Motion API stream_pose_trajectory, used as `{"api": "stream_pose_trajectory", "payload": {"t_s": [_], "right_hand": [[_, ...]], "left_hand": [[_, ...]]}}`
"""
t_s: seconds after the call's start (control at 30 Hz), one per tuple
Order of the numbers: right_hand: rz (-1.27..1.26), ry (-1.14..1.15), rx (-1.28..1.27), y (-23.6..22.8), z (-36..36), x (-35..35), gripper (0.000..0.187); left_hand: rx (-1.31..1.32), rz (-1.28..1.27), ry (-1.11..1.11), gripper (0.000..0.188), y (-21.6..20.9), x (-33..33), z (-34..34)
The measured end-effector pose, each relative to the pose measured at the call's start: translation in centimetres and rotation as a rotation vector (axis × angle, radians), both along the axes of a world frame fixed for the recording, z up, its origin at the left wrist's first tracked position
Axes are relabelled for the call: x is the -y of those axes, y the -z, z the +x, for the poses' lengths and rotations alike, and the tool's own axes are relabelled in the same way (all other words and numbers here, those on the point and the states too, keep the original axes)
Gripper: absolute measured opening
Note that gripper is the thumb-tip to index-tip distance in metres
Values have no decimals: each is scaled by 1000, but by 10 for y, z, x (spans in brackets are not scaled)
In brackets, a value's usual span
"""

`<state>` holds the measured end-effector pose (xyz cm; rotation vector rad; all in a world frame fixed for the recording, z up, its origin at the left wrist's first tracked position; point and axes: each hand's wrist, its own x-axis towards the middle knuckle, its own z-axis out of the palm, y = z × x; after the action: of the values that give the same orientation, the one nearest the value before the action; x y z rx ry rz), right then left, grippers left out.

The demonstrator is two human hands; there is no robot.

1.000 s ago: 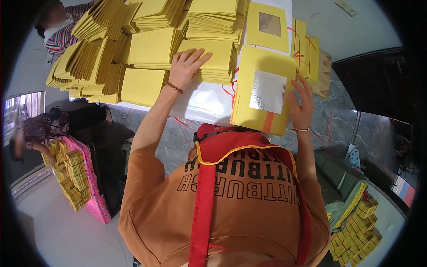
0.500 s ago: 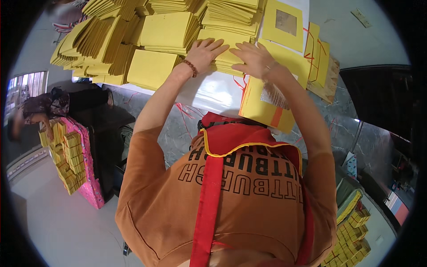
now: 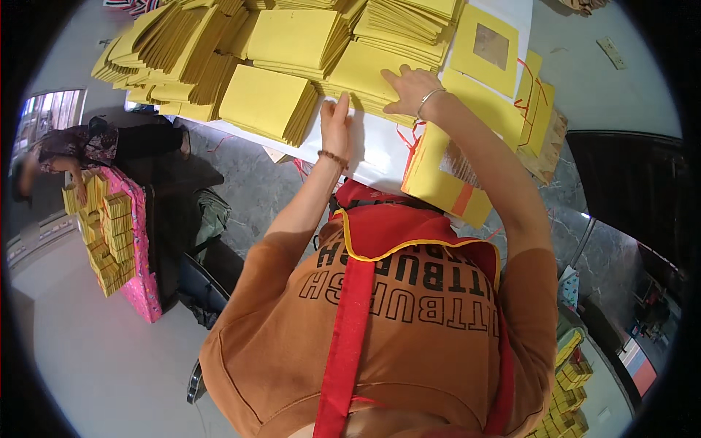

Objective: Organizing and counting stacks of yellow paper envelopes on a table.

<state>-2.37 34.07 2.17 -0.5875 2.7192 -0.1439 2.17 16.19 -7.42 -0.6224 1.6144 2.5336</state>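
A stack of yellow envelopes (image 3: 363, 71) lies toward the middle of the table. My right hand (image 3: 415, 90), with a bracelet at its wrist, rests on this stack's right part, fingers spread. My left hand (image 3: 336, 133), wearing a beaded bracelet, is at the stack's near left edge. It is turned edge-on, its visible fingers stretched out, and whether it touches the stack is hard to tell. Left of it sits another stack of yellow envelopes (image 3: 264, 101). To the right of it, a bundle tied with red string (image 3: 438, 175) stands at the near table edge, under my right forearm.
More yellow envelope stacks (image 3: 157, 45) cover the far left. A yellow piece with a window (image 3: 488, 50) and a red-tied bundle (image 3: 539, 98) lie at the right. A person (image 3: 95, 142) works at a pink-covered table (image 3: 139, 241) on the left. More bundles (image 3: 566, 398) are lower right.
My left hand has come off the stack's top, moved nearer to me and turned edge-on. The right hand stays on the stack. The whole view has shifted slightly.
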Motion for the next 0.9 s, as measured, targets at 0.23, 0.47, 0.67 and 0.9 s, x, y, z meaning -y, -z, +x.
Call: {"api": "stream_pose_trajectory", "payload": {"t_s": [0.23,0.47,0.67,0.9], "right_hand": [[18,3,12,2,4,-6,67],[-31,27,20,2,9,-10,60],[-113,57,-24,13,14,-15,64],[-159,31,6,7,19,-24,80]], "left_hand": [[31,96,-168,39,-19,-16,-23],[168,152,-55,40,-24,-16,-25],[229,279,-34,54,-29,-34,-31],[102,258,-205,70,-19,-44,-16]]}}
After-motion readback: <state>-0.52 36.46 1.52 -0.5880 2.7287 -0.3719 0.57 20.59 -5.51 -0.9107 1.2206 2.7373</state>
